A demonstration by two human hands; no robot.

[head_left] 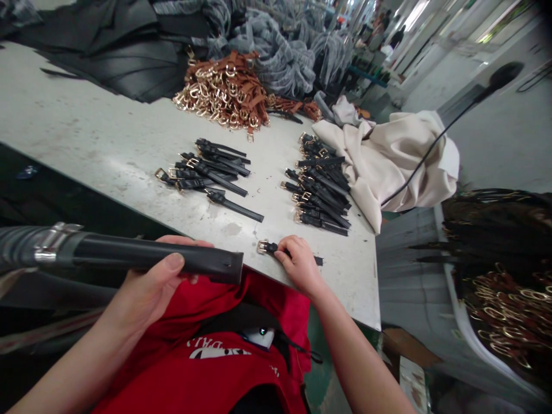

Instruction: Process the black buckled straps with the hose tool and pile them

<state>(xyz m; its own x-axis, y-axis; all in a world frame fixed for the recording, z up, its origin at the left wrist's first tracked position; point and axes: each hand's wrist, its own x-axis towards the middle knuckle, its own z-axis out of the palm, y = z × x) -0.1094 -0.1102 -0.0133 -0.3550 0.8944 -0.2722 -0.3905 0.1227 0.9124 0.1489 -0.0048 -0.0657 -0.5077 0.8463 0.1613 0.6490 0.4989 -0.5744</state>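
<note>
Apparently steadying a black buckle strap, pinched in the right grip at the near edge of the counter; holding a black hose nozzle in the curled left grip. Probably calls next for careful alignment.

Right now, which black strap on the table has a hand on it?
The strap under the right hand, nearest the front edge of the table. The other black straps lie farther back, untouched.

nozzle: blk | clamp: silver | front strap: blk, gold buckle | strap heap: brn + gold | cloth: cream | garment: red, wht print | tbl: pale gry
</note>
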